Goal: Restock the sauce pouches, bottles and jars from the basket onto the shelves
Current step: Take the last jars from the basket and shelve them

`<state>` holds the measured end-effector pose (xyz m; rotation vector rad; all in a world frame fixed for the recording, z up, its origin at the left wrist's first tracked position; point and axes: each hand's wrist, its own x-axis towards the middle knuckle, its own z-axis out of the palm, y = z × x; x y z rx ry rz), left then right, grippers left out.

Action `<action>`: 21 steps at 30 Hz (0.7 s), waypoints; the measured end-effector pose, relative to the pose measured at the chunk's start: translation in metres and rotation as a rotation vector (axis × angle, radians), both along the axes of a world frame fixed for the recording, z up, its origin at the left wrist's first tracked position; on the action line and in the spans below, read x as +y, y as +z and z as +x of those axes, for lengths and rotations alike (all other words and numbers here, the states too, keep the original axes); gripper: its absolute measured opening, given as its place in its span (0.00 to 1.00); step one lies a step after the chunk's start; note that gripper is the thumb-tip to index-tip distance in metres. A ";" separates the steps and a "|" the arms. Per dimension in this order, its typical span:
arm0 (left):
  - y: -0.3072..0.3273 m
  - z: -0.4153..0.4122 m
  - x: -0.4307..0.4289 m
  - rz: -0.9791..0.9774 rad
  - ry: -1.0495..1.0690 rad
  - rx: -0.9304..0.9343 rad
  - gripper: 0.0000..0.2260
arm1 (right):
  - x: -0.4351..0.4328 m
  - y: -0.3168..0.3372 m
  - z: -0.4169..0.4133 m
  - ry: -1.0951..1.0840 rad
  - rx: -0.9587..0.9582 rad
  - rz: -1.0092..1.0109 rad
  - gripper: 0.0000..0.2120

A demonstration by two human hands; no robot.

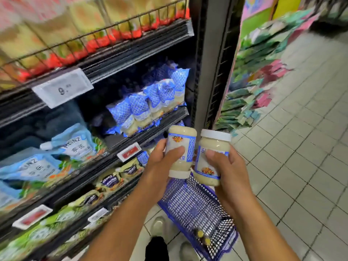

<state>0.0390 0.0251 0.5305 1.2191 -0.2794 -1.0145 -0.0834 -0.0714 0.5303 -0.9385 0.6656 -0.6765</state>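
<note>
Two sauce jars over the basket's [190, 204] far edge: left hand [162, 162] wraps the inverted jar [181, 146], right hand [224, 166] wraps the upright jar [213, 147]. Risk: jars, apparently almost touching, may knock; inverted one could slip lid-first.

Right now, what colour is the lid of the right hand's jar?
That jar has a white lid; head view.

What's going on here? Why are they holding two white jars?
A person is filling up shop shelves with sauces. The left hand grips the upside-down jar, its lid pointing down. The right hand grips the upright jar. Both jars of white sauce are held above the blue basket on the floor, which has small yellow-capped bottles in it. Neither jar is on a shelf yet. The blue pouches sit on the shelf just ahead.
</note>
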 end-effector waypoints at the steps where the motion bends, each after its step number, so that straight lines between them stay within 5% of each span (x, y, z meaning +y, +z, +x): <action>1: 0.003 0.001 0.011 -0.017 0.040 -0.010 0.14 | 0.007 0.006 0.006 0.041 -0.008 -0.013 0.19; 12: 0.059 0.019 0.163 -0.063 0.479 -0.189 0.15 | 0.116 0.062 0.076 0.519 -0.072 -0.139 0.18; 21: 0.098 0.003 0.349 -0.086 0.867 -0.314 0.24 | 0.289 0.101 0.117 0.924 -0.224 -0.145 0.25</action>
